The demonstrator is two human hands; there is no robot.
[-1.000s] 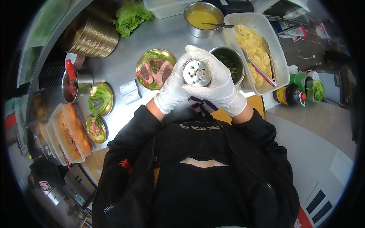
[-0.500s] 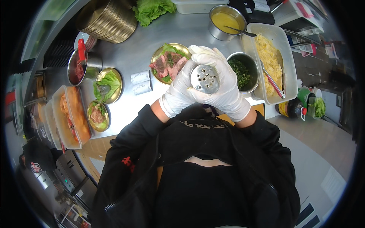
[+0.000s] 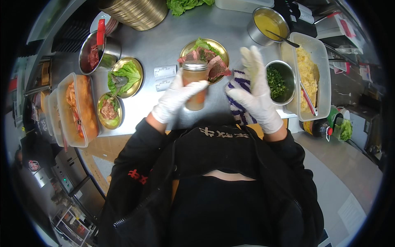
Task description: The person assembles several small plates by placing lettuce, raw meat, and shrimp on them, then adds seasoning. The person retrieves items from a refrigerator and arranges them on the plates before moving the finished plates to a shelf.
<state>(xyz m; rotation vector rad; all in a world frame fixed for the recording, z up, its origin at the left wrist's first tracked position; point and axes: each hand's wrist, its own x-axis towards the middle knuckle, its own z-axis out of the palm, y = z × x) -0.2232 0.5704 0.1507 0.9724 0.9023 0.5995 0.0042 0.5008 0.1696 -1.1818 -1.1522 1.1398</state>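
Note:
My left hand (image 3: 175, 98), in a white glove, grips a shaker jar (image 3: 195, 75) with a silvery lid and brownish contents, held upright near the counter's front. Just beyond it a gold plate (image 3: 225, 51) carries green lettuce and slices of raw red meat (image 3: 218, 68); the jar hides part of these. My right hand (image 3: 258, 96), also gloved, is raised with thumb and fingers apart and nothing in it. Behind that hand lies a purple-and-white striped cloth (image 3: 239, 118). To its right stands a metal pot (image 3: 293, 84) of chopped green onion (image 3: 275, 83).
Two small gold plates with lettuce (image 3: 130, 73) and meat (image 3: 108, 108) lie left of the paper slips (image 3: 164, 71). A red-handled pot (image 3: 87, 43), food tubs (image 3: 85, 138) and stacked gold plates (image 3: 138, 14) edge the left. A yellow-liquid pot (image 3: 257, 35) and large tub (image 3: 326, 94) stand right.
Both hands held the shaker together, its holed lid toward me. Now they have parted: the left keeps the shaker upright, moved left, and the right has let go and opened.

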